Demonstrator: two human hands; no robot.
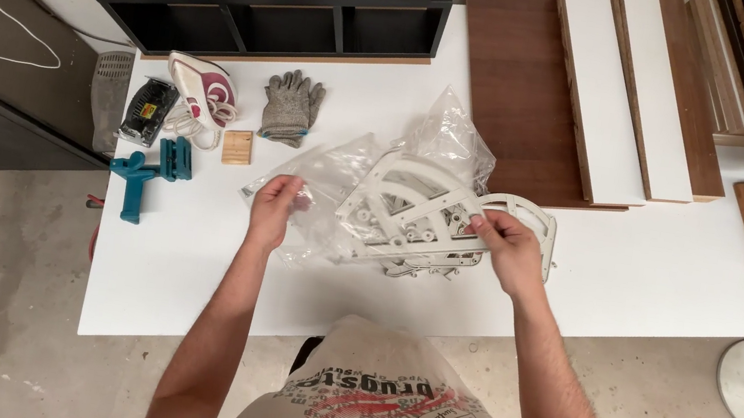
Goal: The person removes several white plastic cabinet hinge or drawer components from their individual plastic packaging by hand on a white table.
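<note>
Left hand (275, 207) pinches clear plastic bag (325, 194); right hand (506, 249) grips white metal hinge brackets (431, 210) above white table (657, 271). Best done: bag mouth held taut, brackets drawn out level, avoiding snags

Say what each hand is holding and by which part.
Left hand pinches the clear plastic bag at its left edge. Right hand grips the white metal brackets at their right end.

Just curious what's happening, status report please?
Left hand grips clear plastic bag. Right hand holds white metal brackets. Both above white table. Nothing blocking.
</note>
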